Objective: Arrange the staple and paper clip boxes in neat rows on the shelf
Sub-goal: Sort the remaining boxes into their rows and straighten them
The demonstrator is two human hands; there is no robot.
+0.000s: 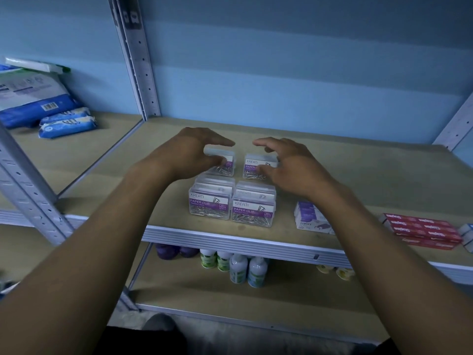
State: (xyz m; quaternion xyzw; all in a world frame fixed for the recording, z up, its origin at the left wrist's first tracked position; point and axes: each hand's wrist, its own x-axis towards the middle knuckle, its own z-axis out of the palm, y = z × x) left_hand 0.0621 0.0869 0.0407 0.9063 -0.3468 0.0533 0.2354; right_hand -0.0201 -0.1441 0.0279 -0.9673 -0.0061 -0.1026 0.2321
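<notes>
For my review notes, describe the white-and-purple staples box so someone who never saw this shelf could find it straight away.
Start at the middle shelf board with the four clear paper clip boxes. Go along its front edge towards the red staples boxes; the white-and-purple staples box sits between these two groups, partly hidden behind the right forearm. It alone is opaque white with purple print, not clear plastic or red.

The shelf (358, 175) bore four clear paper clip boxes (231, 203) in two rows, white staple boxes (307, 217) and red staple boxes (422, 230) rightward
</notes>
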